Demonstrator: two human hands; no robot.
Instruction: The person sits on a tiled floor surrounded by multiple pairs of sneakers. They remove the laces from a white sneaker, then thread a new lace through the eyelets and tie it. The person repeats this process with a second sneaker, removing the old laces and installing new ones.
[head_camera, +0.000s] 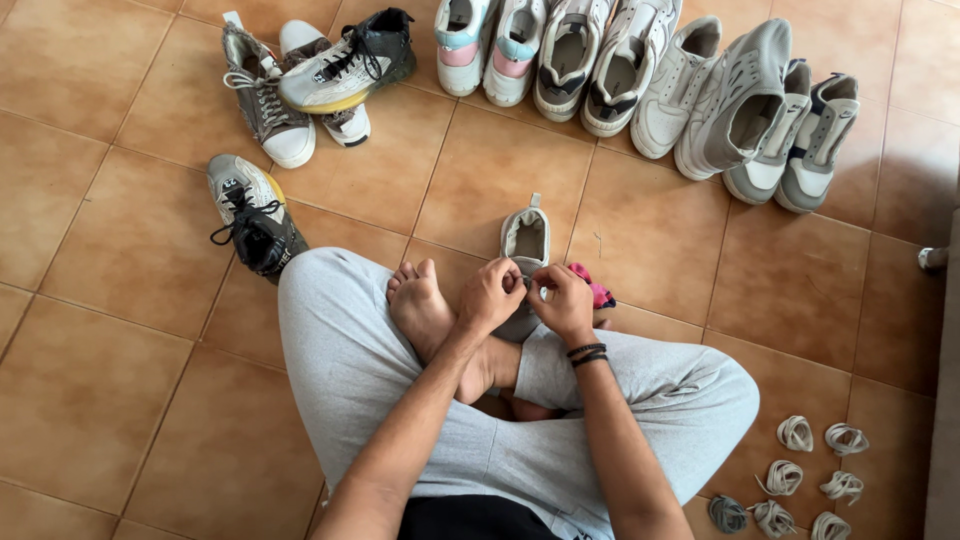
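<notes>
I sit cross-legged on a tiled floor in grey trousers. A grey sneaker (526, 240) with a pull tab stands just beyond my bare feet, heel away from me. My left hand (490, 295) and my right hand (562, 300) meet over its near part, fingers pinched at the lacing area. Whether a lace is between the fingers is hard to tell. Dark bands circle my right wrist. A pink piece (596, 287) shows just right of the sneaker.
Several pale sneakers (640, 80) stand in a row at the far edge. A pile of grey and white shoes (320, 80) lies far left, and a black-laced shoe (255, 215) beside my left knee. Several coiled laces (800, 475) lie at the right.
</notes>
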